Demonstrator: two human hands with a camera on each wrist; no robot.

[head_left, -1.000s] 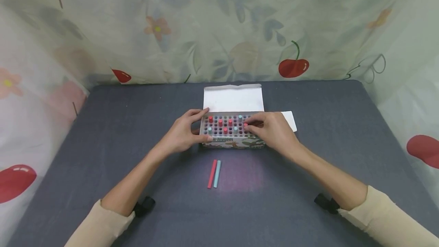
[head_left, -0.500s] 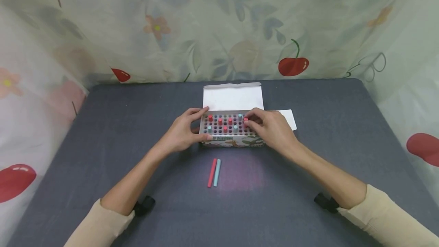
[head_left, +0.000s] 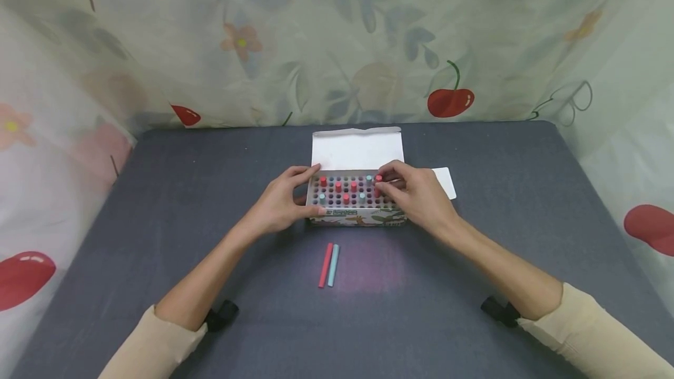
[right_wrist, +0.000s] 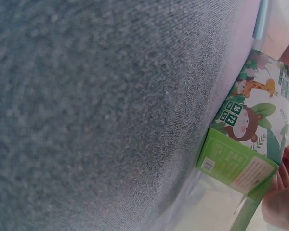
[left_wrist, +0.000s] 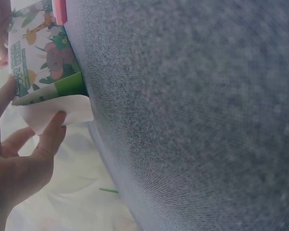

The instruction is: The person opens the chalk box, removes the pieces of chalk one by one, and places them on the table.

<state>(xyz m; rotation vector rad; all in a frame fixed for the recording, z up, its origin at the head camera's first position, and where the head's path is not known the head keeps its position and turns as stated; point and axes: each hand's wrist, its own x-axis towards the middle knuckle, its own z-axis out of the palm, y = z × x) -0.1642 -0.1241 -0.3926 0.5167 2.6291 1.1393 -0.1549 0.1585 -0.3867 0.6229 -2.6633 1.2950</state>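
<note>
The right hand (head_left: 418, 190) pinches a red chalk (head_left: 378, 179), near upright at the right part of the box (head_left: 358, 219); the left hand (head_left: 281, 202) grips the box's left end. Probably light, stiff and brittle, the chalk wants 2 gentle fingertips near its top; its lower end is unclear.

2 beige sleeves (head_left: 151, 347), 2 small black devices (head_left: 223, 316) at their cuffs (head_left: 181, 332)
</note>
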